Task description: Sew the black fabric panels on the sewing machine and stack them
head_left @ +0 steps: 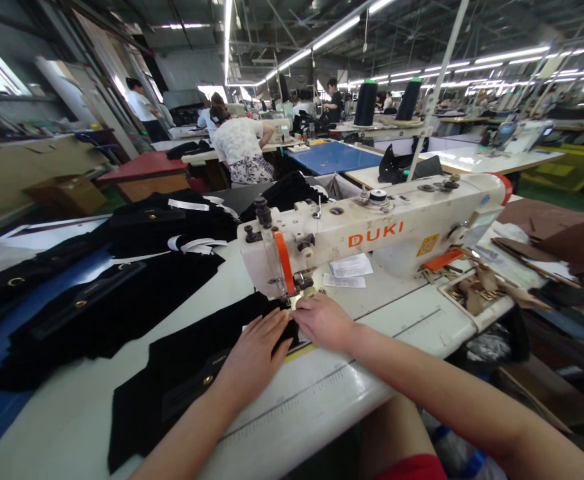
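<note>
In the frame's centre, the left hand (252,360) lies on the black fabric piece (172,363), fingers together, thumb apart. The fabric stretches from lower left to the sewing machine (382,230). Beside its presser area, the right hand (326,323) curls its fingers; whether they pinch anything cannot be told.

The head-worn view looks forward and down, close over both forearms (437,387) in the lower frame. Beyond the industrial sewing machine (322,230), it reaches distant ceiling lights (337,33) along the top.
</note>
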`<state>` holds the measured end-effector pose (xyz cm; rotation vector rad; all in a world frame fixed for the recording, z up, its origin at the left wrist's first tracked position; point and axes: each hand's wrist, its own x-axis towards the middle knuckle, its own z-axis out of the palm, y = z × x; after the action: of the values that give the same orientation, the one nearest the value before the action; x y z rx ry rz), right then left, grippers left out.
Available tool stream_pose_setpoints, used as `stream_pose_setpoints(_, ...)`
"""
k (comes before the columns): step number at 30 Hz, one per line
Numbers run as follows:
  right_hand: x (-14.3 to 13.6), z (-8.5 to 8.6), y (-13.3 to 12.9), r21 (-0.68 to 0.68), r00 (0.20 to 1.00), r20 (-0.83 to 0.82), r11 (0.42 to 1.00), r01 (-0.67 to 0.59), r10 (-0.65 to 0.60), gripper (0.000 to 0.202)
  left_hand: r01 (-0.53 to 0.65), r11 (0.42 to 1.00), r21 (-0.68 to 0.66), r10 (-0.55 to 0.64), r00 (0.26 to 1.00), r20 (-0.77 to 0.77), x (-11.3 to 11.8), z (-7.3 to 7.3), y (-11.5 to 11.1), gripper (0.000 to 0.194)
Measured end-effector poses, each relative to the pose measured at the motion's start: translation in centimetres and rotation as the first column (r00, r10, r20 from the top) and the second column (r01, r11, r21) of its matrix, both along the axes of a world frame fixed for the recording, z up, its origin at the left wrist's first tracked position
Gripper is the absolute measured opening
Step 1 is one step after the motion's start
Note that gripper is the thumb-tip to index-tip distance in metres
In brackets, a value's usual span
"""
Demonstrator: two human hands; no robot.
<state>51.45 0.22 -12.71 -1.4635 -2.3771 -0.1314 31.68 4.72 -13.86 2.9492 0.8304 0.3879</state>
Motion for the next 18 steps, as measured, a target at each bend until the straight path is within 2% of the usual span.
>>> stream_pose_setpoints(10,0.01,0.32,0.13,-0.030,1.000,0.000,0.999,0.027,-0.027,0.022,0.010,1.000,0.019,-0.010,1.000,-0.001,0.22,0.11,0.72,0.042)
stream_pose_setpoints(18,-0.14,-0.12,-0.08,-0.017,1.000,0.003,1.000,0.022,-0.022,0.020,0.002,1.000,0.013,-0.002,1.000,-0.015,0.30,0.13,0.66,0.041)
